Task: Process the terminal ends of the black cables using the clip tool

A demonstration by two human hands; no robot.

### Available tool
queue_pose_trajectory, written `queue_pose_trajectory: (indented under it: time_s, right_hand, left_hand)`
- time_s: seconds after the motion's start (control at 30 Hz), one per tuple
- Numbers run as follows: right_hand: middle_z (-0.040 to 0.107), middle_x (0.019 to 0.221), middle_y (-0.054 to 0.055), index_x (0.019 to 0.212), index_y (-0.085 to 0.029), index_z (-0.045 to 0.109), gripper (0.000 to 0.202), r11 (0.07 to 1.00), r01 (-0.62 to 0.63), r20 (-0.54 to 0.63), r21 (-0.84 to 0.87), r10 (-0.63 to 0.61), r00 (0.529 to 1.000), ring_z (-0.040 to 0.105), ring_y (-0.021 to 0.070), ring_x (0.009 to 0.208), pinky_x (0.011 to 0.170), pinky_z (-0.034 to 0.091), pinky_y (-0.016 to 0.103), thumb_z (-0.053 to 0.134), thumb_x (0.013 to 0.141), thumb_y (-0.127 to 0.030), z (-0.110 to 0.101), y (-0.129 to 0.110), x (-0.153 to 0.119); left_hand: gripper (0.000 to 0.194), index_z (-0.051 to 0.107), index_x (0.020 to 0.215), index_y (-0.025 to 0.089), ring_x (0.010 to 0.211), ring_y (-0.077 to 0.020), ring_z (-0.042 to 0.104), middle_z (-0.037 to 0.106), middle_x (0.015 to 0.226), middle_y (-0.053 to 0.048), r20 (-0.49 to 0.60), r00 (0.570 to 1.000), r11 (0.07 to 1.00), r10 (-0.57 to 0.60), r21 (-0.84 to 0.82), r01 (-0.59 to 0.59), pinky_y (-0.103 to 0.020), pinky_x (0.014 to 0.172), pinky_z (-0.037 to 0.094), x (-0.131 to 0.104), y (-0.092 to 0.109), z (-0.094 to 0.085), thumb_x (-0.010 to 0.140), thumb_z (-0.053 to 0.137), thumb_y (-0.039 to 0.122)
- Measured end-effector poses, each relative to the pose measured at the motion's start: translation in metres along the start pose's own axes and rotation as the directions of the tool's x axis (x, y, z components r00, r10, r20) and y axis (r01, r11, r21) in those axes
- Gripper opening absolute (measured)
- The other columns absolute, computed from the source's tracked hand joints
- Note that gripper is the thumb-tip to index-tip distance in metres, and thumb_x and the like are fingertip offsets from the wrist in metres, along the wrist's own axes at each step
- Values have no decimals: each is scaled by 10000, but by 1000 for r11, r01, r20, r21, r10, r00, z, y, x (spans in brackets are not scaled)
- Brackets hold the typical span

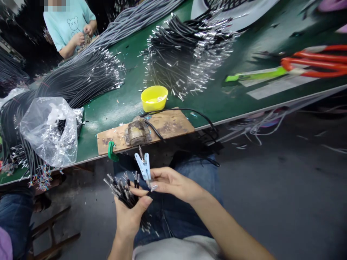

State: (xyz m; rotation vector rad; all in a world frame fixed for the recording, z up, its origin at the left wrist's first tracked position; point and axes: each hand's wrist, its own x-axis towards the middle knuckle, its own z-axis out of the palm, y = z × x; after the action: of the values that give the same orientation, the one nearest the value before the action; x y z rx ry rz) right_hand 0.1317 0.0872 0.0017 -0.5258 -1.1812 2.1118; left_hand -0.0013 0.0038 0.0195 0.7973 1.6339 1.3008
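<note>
My left hand point(129, 216) is closed around a bundle of short black cables point(127, 196), their stripped, silvery ends fanning upward. One cable end point(153, 188) sticks out toward the right past the left thumb. Above my lap, my right hand point(175, 184) pinches at this end with thumb and fingers. A light-blue clothespin point(143, 166) hangs just over the fingertips, fixed to the shaft of a small motor point(137, 131). Its lower tip is close to the cable end; whether they touch, I cannot tell. The motor is mounted on a wooden board point(173, 122) at the table edge.
A green clamp point(111, 151) grips the board. Behind it stand a yellow bowl point(154, 103) and piles of black cables point(184, 47). A plastic bag point(51, 133) lies left; orange-handled scissors point(314, 65) and a green cutter point(255, 75) lie right. Across the table sits another person point(72, 27).
</note>
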Motion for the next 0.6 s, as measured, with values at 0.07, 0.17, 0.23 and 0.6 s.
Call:
queue_pose_trajectory:
  time_s: [0.07, 0.17, 0.23, 0.6]
  right_hand:
    - [566, 635, -11, 698, -144, 640, 352, 999, -2, -97, 37, 6, 995, 494, 99, 590, 583, 407, 219, 728, 671, -484, -4, -6, 9]
    - [531, 591, -25, 649, -147, 639, 411, 986, 103, -194, 134, -76, 978, 462, 85, 568, 568, 389, 201, 711, 651, -551, -2, -11, 26]
    - [534, 587, -20, 681, -149, 654, 453, 965, 134, -158, 224, -99, 982, 473, 94, 571, 588, 404, 216, 695, 634, -598, 3, -13, 35]
    - [357, 475, -76, 511, -167, 459, 537, 943, 113, -329, 313, -4, 944, 272, 58, 445, 428, 195, 213, 770, 471, -603, 20, -12, 50]
  left_hand:
    - [209, 708, 596, 162, 699, -192, 575, 610, 690, -36, 7, 1000, 999, 22, 24, -22, -357, 802, 476, 0, 2, -2, 566, 786, 354]
    - [188, 709, 600, 184, 706, -206, 587, 612, 655, -33, 13, 998, 997, 55, 45, -56, -404, 875, 451, -2, 7, -5, 577, 787, 354]
    - [190, 707, 594, 206, 764, -230, 606, 621, 661, -35, -17, 996, 993, 88, 75, -87, -428, 933, 421, -3, 11, -5, 578, 789, 376]
    - [188, 686, 583, 214, 654, -208, 583, 595, 649, -35, -43, 987, 983, 153, 108, -148, -384, 725, 496, 10, 28, 8, 578, 794, 368]
